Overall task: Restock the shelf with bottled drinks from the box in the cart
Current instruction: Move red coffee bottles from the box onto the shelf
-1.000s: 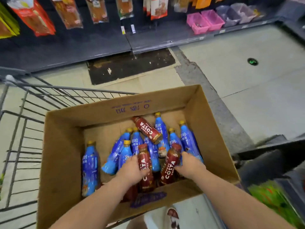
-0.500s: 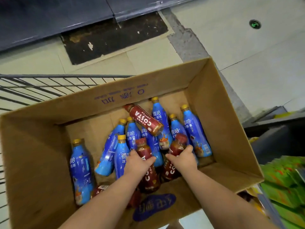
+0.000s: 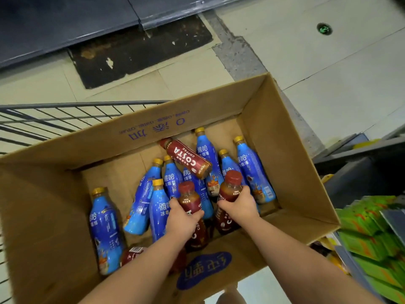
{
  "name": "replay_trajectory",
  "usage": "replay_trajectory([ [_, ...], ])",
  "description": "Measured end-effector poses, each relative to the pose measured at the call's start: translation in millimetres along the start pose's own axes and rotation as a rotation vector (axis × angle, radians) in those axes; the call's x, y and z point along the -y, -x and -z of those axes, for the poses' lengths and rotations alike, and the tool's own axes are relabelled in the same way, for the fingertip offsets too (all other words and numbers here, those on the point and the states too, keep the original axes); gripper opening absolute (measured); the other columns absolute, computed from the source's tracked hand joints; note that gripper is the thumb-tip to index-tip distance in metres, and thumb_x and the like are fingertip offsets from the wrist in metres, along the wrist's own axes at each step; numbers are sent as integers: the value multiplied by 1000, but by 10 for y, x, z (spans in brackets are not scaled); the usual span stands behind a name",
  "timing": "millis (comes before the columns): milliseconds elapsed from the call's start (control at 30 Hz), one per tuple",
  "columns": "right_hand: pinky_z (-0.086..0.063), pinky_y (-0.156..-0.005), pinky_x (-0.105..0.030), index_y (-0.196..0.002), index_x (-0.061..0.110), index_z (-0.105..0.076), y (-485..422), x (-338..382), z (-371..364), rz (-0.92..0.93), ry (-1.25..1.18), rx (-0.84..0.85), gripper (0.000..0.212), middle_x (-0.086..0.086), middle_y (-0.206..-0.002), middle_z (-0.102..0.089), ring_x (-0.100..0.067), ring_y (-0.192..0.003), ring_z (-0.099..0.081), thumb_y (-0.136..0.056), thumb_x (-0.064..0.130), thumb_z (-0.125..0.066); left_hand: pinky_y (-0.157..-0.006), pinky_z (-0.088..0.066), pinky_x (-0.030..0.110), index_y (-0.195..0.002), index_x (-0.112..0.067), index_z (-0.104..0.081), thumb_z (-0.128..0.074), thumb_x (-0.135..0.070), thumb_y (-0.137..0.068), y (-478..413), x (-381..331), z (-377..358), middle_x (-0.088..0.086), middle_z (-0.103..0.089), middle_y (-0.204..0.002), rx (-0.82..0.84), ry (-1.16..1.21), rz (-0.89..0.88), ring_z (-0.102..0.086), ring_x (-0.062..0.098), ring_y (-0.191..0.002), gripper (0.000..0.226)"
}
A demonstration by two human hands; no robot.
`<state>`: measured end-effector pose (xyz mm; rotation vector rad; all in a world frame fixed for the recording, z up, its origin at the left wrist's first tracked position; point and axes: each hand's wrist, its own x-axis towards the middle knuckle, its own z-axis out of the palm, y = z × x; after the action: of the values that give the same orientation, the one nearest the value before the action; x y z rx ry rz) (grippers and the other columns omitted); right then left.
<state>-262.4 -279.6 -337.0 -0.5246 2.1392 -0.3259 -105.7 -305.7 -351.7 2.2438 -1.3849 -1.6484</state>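
Cardboard is being looked into from above: the box (image 3: 285, 132) is being carried in the wire cart (image 3: 65, 110), whose bars are showing at the left. Compared with a second ago, the packets hanging on the shelf are no longer being caught in view. Only the dark shelf base (image 3: 65, 25) is being shown along the top edge, with a dark floor patch (image 3: 135, 55) just before it. Both hands, which were then only being laid on bottles, are now being closed round them. Since half a second ago little is being altered, except that the brown shoulder of the right-hand bottle is being left more uncovered.

The left hand (image 3: 182, 218) is being wrapped round the middle of a red-capped coffee bottle (image 3: 188, 197), thumb on one side and fingers curled round the other. The right hand (image 3: 240, 208) is being gripped likewise round a second red-capped bottle (image 3: 231, 187), just beside the first, cap pointing away from the person. Both bottles are being kept inside the box at its near end, over the blue bottles (image 3: 105, 224). A third red bottle (image 3: 188, 159) is being left crosswise on top of the blue ones, further in. Green packets (image 3: 368, 227) are being shown at the right edge.
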Motion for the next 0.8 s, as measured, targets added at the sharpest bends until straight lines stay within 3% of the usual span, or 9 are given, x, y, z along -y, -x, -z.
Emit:
replay_trajectory([
  [167, -45, -81, -30, -125, 19, -39, 200, 43, 278, 34, -112, -16, 71, 2, -101, -56, -20, -96, -57, -67, 31, -78, -81, -44, 29, -112, -24, -36, -79, -26, -71, 155, -122, 111, 0, -55, -106, 59, 67, -188, -57, 21, -98, 59],
  [367, -43, -72, -27, -98, 32, -44, 510, 60, 605, 124, -231, -136, 47, 7, -89, -61, -15, -85, -60, -64, 34, -77, -79, -48, 29, -110, -35, -44, -81, -31, -67, 331, -522, 150, -15, -60, -96, 84, 108, -383, -61, 8, -88, 57],
  [533, -47, -75, -28, -96, 36, -42, 767, 119, 906, 183, -305, -222, 47, 9, -91, -61, -10, -83, -59, -62, 38, -75, -66, -37, 9, -105, -42, -41, -80, -30, -65, 608, -895, 71, -21, -57, -89, 60, 120, -533, -54, -9, -78, 57],
  [600, -45, -67, -23, -95, 36, -42, 887, 106, 1038, 201, -340, -249, 47, 13, -89, -59, -5, -80, -58, -62, 39, -75, -67, -39, 12, -101, -42, -42, -80, -30, -65, 748, -1001, 35, -18, -58, -88, 61, 124, -590, -56, -3, -80, 53],
  [700, -41, -59, -18, -90, 36, -41, 1104, -18, 1250, 213, -389, -293, 43, 15, -86, -57, 0, -75, -56, -63, 39, -75, -75, -43, 29, -97, -36, -48, -80, -29, -66, 980, -1126, -39, -5, -62, -95, 91, 107, -667, -60, 15, -86, 46],
  [800, -41, -59, -20, -94, 39, -39, 1355, -279, 1466, 203, -442, -358, 47, 14, -88, -56, 1, -76, -54, -64, 40, -75, -73, -43, 29, -98, -35, -50, -81, -32, -64, 1256, -1217, -179, -4, -63, -94, 142, 83, -745, -61, 15, -85, 46],
])
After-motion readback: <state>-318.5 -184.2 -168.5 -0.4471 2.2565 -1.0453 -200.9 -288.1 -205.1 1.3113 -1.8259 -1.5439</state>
